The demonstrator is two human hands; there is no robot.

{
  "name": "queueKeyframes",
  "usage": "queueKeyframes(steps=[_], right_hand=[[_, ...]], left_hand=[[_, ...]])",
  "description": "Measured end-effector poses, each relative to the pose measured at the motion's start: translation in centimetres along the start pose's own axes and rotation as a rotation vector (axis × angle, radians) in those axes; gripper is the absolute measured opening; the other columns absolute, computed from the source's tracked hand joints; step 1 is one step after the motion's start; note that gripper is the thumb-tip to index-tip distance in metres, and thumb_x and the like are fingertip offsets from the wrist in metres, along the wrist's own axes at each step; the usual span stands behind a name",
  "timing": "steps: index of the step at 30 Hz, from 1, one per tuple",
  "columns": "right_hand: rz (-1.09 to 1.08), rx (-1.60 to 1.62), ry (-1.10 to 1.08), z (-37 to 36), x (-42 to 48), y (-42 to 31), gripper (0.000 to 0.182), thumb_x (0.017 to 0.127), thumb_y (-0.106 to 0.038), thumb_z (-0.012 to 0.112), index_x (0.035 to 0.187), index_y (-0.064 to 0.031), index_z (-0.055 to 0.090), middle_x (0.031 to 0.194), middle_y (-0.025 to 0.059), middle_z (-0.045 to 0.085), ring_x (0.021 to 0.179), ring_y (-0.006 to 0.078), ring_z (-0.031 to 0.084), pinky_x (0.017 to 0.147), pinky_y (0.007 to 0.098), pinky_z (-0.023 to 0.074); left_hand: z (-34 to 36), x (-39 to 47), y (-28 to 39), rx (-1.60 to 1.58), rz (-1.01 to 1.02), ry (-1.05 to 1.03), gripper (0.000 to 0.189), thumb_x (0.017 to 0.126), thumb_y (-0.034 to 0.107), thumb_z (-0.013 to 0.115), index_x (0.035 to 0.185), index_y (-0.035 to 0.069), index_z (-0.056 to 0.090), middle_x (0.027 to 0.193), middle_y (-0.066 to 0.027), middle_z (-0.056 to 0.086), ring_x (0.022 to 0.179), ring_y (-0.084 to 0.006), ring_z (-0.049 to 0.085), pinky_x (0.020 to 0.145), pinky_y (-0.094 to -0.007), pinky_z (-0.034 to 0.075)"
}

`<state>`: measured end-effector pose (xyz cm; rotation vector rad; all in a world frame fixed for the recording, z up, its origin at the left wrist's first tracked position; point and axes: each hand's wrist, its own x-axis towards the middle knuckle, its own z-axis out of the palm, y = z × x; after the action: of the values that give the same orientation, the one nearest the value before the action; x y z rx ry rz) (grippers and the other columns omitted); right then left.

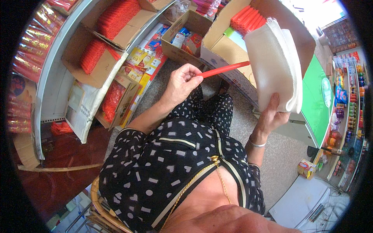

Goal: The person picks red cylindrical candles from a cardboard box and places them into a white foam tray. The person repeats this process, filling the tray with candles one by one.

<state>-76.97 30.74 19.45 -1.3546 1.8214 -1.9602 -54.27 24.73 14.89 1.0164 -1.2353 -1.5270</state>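
My left hand (pixel 182 84) pinches one end of a slim red stick (pixel 224 69), perhaps a candle, between thumb and fingers. The stick's other end meets the edge of a folded off-white cloth (pixel 271 64), or passes behind it. My right hand (pixel 274 116) grips that cloth by its lower end, thumb on the near face. Behind the cloth stands a large open cardboard box (pixel 217 48) with a pile of similar red sticks (pixel 247 20) inside.
Cardboard boxes of red sticks (pixel 93 56) sit on the shelf at the left. A smaller open carton (pixel 172 48) holds packets beyond my left hand. A green-topped surface (pixel 314 116) is at the right, near shelves of bottled goods (pixel 351 107). A small yellow-and-red box (pixel 306 169) rests lower right.
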Motion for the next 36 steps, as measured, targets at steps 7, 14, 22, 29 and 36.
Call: queueKeyframes(steps=[7, 14, 22, 29, 36], right_hand=[[-0.201, -0.179, -0.363, -0.1, -2.5, -0.1, 0.037, 0.079, -0.010, 0.059, 0.112, 0.0037, 0.049, 0.108, 0.0127, 0.055, 0.101, 0.0205, 0.049, 0.088, 0.0326, 0.0359], [0.012, 0.067, 0.098, -1.4, 1.9, 0.6, 0.032, 0.082, -0.011, 0.055, 0.107, 0.0082, 0.050, 0.100, 0.0141, 0.057, 0.088, 0.0186, 0.054, 0.073, 0.0282, 0.0456], [-0.172, -0.167, -0.313, -0.6, -2.6, -0.2, 0.034, 0.075, -0.008, 0.061, 0.105, 0.0046, 0.052, 0.101, 0.0170, 0.057, 0.097, 0.0264, 0.054, 0.084, 0.0353, 0.0399], [0.047, 0.068, 0.003, -1.4, 1.9, 1.4, 0.028, 0.083, -0.010, 0.054, 0.104, 0.0076, 0.051, 0.097, 0.0127, 0.057, 0.088, 0.0169, 0.053, 0.076, 0.0279, 0.0427], [0.092, 0.077, 0.041, -1.9, 1.9, 1.1, 0.031, 0.082, -0.011, 0.054, 0.106, 0.0087, 0.049, 0.095, 0.0147, 0.056, 0.083, 0.0190, 0.056, 0.068, 0.0286, 0.0475]], left_hand=[[1.3, 0.2, 1.3, 0.157, 0.093, 0.063, 0.009, 0.077, 0.003, 0.059, 0.084, 0.000, 0.053, 0.070, 0.0013, 0.053, 0.061, -0.0007, 0.048, 0.052, -0.0150, 0.039], [0.2, 0.4, 0.0, -0.163, -0.085, -0.046, 0.010, 0.081, 0.008, 0.051, 0.089, 0.001, 0.052, 0.062, 0.0006, 0.049, 0.047, -0.0027, 0.041, 0.040, -0.0151, 0.031], [0.4, 0.4, -0.1, -0.360, -0.193, -0.021, 0.019, 0.083, 0.009, 0.046, 0.098, -0.001, 0.054, 0.060, -0.0011, 0.049, 0.043, -0.0042, 0.040, 0.036, -0.0161, 0.029], [0.5, 0.6, 0.6, -0.495, -0.302, -0.129, 0.022, 0.085, 0.010, 0.042, 0.102, 0.000, 0.051, 0.061, -0.0026, 0.048, 0.042, -0.0055, 0.039, 0.035, -0.0168, 0.028], [0.5, 0.8, 0.7, -0.605, -0.369, -0.155, 0.020, 0.086, 0.015, 0.047, 0.100, 0.001, 0.051, 0.062, -0.0026, 0.049, 0.043, -0.0058, 0.039, 0.036, -0.0165, 0.029]])
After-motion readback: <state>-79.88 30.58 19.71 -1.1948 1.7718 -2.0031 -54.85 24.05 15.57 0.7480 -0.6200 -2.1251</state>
